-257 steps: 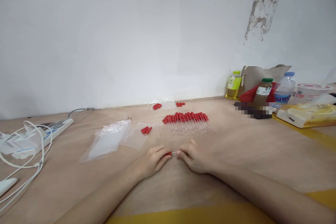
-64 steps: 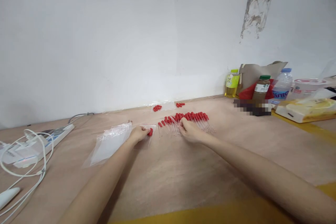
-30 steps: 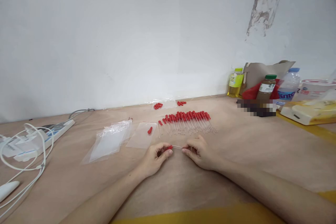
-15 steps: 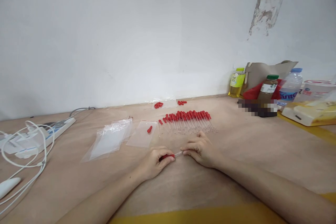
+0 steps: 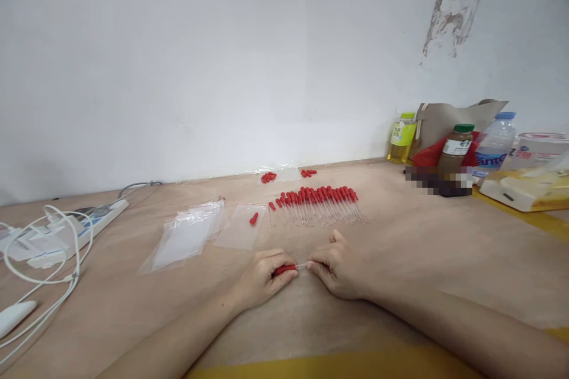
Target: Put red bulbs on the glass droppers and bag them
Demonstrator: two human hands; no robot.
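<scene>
Along the near edge of the table (image 5: 249,337), yellow tape (image 5: 311,365). Just beyond, pinching a red bulb (image 5: 284,270) in the left hand (image 5: 265,277), thumb against fingers, and pinching a clear tube (image 5: 301,266) in the right hand (image 5: 336,267). Bulb and tube end to end, low over the table, in the narrow gap between the hands. Joined, by the look of it, or nearly so — cannot tell the depth of the fit.

Off to the left, white cables (image 5: 77,263) and a power strip (image 5: 104,218). Nearer the middle, a stack of clear bags (image 5: 186,237); just beside it, a flat bag (image 5: 235,231) with one loose bulb (image 5: 253,218) on it or inside it, hard to say which. To the right of that, a long row of droppers (image 5: 320,196), side by side, red ends toward the wall, clear ends toward the hands.

Judging by the row, a good deal done already; one pair in hand, not yet laid there; left over on the flat bag, a single bulb without a tube. Too crowded to pick out any bare tube among the stems.

Behind the row, by the foot of the wall (image 5: 222,71), two clusters of bulbs (image 5: 268,177) with clear plastic (image 5: 287,174) — seemingly tubeless, so perhaps work left there too. At far right, a tissue pack (image 5: 511,194), then bottles (image 5: 402,141).
</scene>
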